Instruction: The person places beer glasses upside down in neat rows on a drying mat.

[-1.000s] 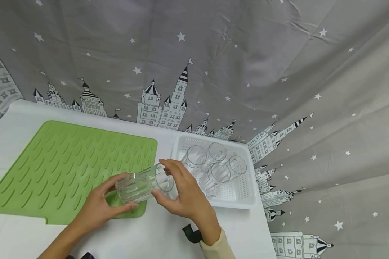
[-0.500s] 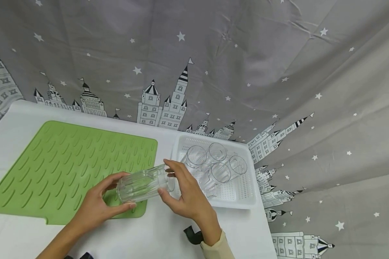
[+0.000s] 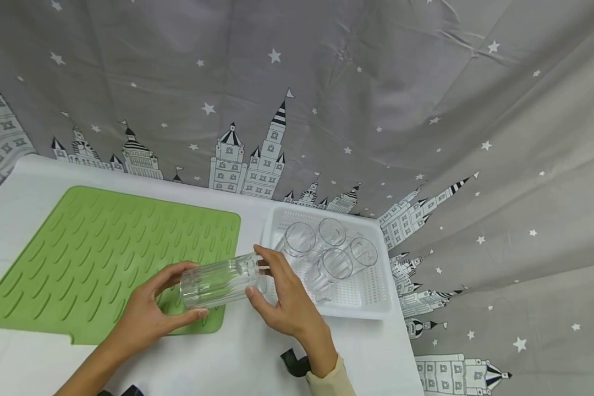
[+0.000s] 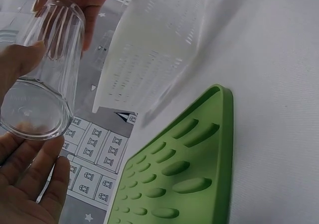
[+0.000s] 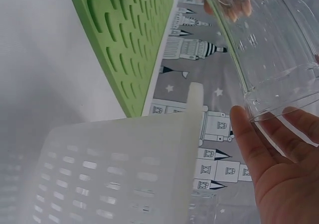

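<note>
Both hands hold a clear drinking glass on its side above the green mat's right edge. My left hand grips its base end between thumb and fingers; the left wrist view shows the thick round bottom of the glass between them. At the rim end, the thumb and fingers of my right hand hold the glass, its rim tilted slightly up. In the right wrist view the fingertips touch the glass near its rim. Several similar glasses stand in the white basket to the right.
The green ridged drying mat lies on the white-covered table at left. Behind the table hangs a grey curtain printed with castles and stars. A dark strap shows by the right wrist.
The glass has rolled and shifted slightly to the right, its rim turned further out of sight. My right hand has moved a little right with it; the left hand stays nearly in place.
</note>
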Available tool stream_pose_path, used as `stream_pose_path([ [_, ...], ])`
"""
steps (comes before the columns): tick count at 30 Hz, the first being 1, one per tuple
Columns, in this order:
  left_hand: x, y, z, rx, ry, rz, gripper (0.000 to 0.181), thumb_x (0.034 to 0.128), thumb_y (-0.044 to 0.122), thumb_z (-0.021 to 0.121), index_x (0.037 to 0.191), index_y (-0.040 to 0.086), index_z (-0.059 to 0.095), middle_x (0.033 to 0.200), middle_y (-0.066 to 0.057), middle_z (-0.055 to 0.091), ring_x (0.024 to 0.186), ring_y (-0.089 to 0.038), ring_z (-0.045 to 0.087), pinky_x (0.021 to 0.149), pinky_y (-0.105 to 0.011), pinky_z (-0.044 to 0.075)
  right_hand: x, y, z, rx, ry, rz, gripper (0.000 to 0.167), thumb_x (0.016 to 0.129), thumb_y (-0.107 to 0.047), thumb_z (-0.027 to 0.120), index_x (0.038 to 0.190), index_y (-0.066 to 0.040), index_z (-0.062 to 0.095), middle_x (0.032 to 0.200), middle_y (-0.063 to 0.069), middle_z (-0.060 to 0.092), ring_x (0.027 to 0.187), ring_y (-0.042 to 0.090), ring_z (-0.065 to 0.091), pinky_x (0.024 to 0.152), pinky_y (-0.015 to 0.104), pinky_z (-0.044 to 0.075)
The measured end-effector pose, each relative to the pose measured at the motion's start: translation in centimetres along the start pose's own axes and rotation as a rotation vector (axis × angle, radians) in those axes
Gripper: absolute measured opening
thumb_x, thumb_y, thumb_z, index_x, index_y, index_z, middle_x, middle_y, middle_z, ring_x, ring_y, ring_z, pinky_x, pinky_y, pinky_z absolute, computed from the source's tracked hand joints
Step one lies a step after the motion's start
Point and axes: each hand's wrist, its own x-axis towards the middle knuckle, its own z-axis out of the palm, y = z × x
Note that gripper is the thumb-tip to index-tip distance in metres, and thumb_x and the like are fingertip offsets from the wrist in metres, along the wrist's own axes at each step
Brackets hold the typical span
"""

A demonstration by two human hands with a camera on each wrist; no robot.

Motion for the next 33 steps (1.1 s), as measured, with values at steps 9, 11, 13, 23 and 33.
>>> stream_pose_path([
  [9, 0.0, 0.4, -0.2, -0.027, 0.011, 0.007, 0.091, 0.0669, 0.016, 0.105, 0.147, 0.026, 0.062, 0.135, 0.025, 0.067, 0.118, 0.013, 0.061, 0.102, -0.007, 0.042, -0.5, 0.4, 0.6, 0.042, -0.018, 0.074, 0.069, 0.107, -0.034, 0.056, 0.169, -0.028, 0.027, 0.16, 0.003, 0.05, 0.131, 0.021, 0.067, 0.113, 0.037, 0.059],
  [11, 0.0, 0.5, -0.2, -0.034, 0.016, 0.012, 0.092, 0.0665, 0.014, 0.105, 0.147, 0.025, 0.062, 0.135, 0.024, 0.067, 0.118, 0.012, 0.062, 0.103, -0.006, 0.041, -0.5, 0.4, 0.8, 0.051, -0.018, 0.087, 0.068, 0.107, -0.035, 0.055, 0.169, -0.029, 0.027, 0.16, 0.003, 0.05, 0.131, 0.02, 0.067, 0.114, 0.036, 0.059],
  [13, 0.1, 0.6, -0.2, -0.044, 0.019, 0.018, 0.092, 0.0663, 0.013, 0.105, 0.147, 0.025, 0.062, 0.136, 0.022, 0.068, 0.119, 0.012, 0.062, 0.103, -0.006, 0.04, -0.6, 0.5, 0.9, 0.066, -0.018, 0.094, 0.068, 0.108, -0.034, 0.055, 0.169, -0.029, 0.026, 0.16, 0.003, 0.05, 0.131, 0.02, 0.067, 0.114, 0.036, 0.058],
  [23, 0.3, 1.1, -0.4, -0.065, 0.032, 0.032, 0.092, 0.0666, 0.011, 0.104, 0.147, 0.025, 0.062, 0.139, 0.017, 0.068, 0.124, 0.009, 0.062, 0.106, -0.005, 0.037, -0.8, 0.7, 1.2, 0.143, -0.014, 0.133, 0.067, 0.108, -0.033, 0.055, 0.169, -0.031, 0.027, 0.159, 0.003, 0.05, 0.136, 0.02, 0.064, 0.116, 0.037, 0.058],
  [33, 0.2, 1.5, -0.4, -0.059, 0.039, 0.047, 0.092, 0.0671, 0.008, 0.103, 0.148, 0.023, 0.061, 0.141, 0.015, 0.067, 0.125, 0.009, 0.062, 0.105, -0.008, 0.037, -1.1, 0.9, 1.6, 0.214, -0.011, 0.16, 0.063, 0.11, -0.031, 0.052, 0.168, -0.032, 0.027, 0.157, 0.003, 0.051, 0.135, 0.019, 0.062, 0.116, 0.039, 0.058],
])
